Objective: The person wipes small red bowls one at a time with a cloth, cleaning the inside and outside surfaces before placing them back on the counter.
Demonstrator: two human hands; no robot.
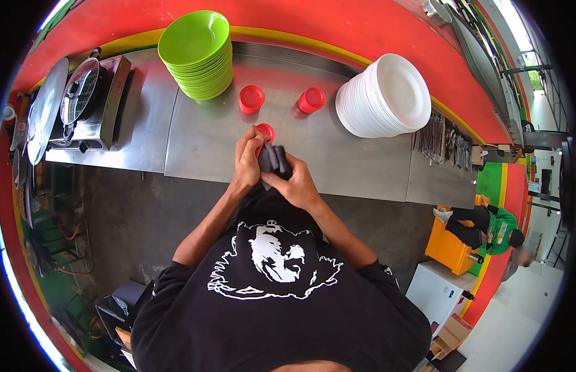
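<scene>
Over the steel counter (213, 149), the left hand (246, 162) grips a small red cup (265, 132) at the counter's near edge, fingers curled around it. The right hand (294, 185) closes on a dark cloth (273, 160) pressed against the cup. Two more red cups (251, 98) stand beyond, between stacked green bowls (197, 53) and white plates (387, 94).

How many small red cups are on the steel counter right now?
3. One red cup stands below the green bowl stack, another beside the white plate stack, and a third is partly hidden in the left hand near a dark cloth.
</scene>
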